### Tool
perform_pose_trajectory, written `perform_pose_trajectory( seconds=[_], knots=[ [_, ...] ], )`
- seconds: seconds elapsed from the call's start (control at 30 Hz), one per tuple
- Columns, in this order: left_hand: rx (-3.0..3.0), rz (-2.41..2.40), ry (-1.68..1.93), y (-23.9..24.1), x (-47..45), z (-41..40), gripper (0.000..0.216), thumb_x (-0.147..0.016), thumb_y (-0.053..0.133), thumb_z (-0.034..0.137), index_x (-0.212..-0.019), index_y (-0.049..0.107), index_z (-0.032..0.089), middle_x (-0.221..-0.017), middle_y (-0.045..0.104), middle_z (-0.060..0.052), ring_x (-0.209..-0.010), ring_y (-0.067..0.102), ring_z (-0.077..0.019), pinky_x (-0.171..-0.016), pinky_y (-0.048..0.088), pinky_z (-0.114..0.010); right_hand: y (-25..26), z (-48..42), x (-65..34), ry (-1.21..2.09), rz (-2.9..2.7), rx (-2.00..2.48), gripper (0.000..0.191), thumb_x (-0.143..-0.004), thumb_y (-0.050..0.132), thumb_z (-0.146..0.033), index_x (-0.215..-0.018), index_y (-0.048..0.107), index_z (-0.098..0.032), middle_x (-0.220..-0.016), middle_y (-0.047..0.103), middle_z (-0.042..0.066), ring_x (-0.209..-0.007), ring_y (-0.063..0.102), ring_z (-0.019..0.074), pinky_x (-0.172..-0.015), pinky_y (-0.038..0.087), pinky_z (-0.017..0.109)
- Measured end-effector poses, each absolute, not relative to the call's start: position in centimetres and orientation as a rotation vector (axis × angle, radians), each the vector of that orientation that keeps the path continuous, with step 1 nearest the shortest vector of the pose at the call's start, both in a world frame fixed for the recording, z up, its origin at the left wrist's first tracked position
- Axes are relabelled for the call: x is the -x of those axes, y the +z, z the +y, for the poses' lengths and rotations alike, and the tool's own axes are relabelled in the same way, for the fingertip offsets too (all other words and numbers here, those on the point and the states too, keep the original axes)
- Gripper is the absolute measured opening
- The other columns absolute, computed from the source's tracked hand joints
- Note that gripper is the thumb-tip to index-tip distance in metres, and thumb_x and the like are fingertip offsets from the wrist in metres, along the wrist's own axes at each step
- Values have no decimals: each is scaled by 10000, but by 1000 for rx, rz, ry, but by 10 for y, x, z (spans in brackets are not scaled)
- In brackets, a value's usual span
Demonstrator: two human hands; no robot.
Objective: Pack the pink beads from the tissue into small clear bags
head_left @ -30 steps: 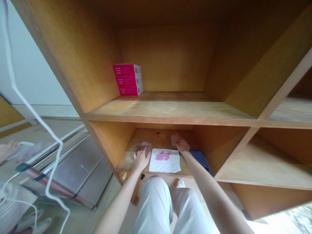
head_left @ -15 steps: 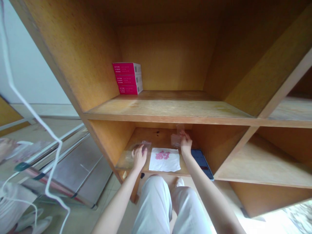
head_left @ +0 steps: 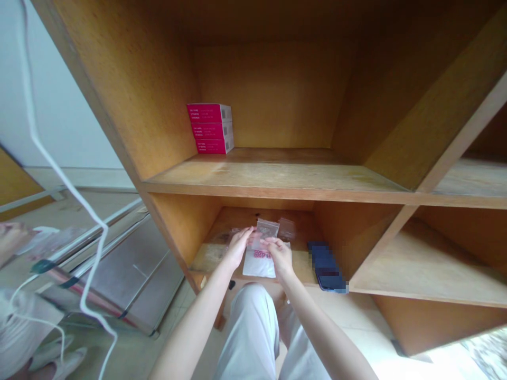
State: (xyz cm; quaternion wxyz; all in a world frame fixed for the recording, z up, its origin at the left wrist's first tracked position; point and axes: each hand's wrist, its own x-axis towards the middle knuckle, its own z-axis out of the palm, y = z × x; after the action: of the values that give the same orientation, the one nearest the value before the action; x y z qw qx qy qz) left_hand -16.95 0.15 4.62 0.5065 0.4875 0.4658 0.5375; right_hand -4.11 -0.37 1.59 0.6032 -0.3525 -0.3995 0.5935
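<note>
Both of my hands meet over the lower shelf around a small clear zip bag [head_left: 268,228]. My left hand [head_left: 240,246] grips its left side, and my right hand [head_left: 278,252] pinches it from the right. Below the bag lies a white sheet [head_left: 258,269] bearing a cluster of small pink beads or pellets [head_left: 261,254], partly covered by my right hand. Another clear zip bag [head_left: 287,228] rests on the wood just behind my right hand. More clear plastic [head_left: 233,232] sits behind my left hand, its outline hard to make out.
A dark blue phone-like slab [head_left: 327,268], blurred out, lies at the lower shelf's right. Three pink boxes [head_left: 212,129] are stacked on the upper shelf [head_left: 277,171]. At left a white cable [head_left: 73,192] hangs before a metal-framed case [head_left: 130,269], near another person's hand [head_left: 13,240].
My right hand has brought a clear zip bag leftward and toward me, over the white sheet. My left hand has come right from the plastic at the left to meet it.
</note>
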Motion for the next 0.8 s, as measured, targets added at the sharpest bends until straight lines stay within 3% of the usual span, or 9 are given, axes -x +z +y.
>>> perform_pose_trajectory(
  seconds=[0.17, 0.33, 0.53, 0.67, 0.8],
  knots=[
    [-1233, 1139, 1315, 51, 173, -1, 317, -694, 583, 399, -847, 600, 122, -802, 659, -71, -776, 605, -165, -711, 444, -274, 11, -13, 44, 1411, -1069, 785, 200, -611, 640, -304, -740, 556, -176, -767, 656, 48, -717, 614, 179, -647, 484, 294],
    [-1420, 1243, 1209, 55, 180, -4, 272, -713, 551, 389, -751, 600, 124, -668, 620, -29, -618, 556, -119, -592, 413, -221, 15, -14, 37, 1358, -1175, 764, 282, -654, 614, -368, -872, 564, -198, -900, 629, 55, -780, 591, 173, -651, 482, 272],
    [-1628, 1276, 1001, 54, 192, -4, 242, -712, 537, 360, -713, 595, 126, -628, 592, -24, -543, 507, -105, -500, 354, -202, 15, -5, 31, 1279, -1297, 844, 235, -685, 578, -391, -775, 606, -175, -691, 612, 33, -596, 558, 135, -548, 458, 238],
    [-1713, 1347, 1043, 48, 198, -1, 190, -693, 557, 318, -763, 551, 142, -577, 555, 13, -528, 505, -100, -510, 364, -199, 8, 0, 36, 1215, -1354, 866, 221, -679, 573, -380, -714, 622, -168, -647, 610, 28, -572, 548, 131, -529, 444, 235],
    [-1797, 1390, 1135, 47, 198, -1, 144, -700, 557, 291, -751, 522, 161, -672, 579, 10, -625, 539, -106, -598, 407, -211, 1, 3, 42, 1202, -1325, 894, 216, -681, 568, -360, -721, 635, -159, -624, 616, 29, -530, 544, 127, -518, 440, 243]
  ],
)
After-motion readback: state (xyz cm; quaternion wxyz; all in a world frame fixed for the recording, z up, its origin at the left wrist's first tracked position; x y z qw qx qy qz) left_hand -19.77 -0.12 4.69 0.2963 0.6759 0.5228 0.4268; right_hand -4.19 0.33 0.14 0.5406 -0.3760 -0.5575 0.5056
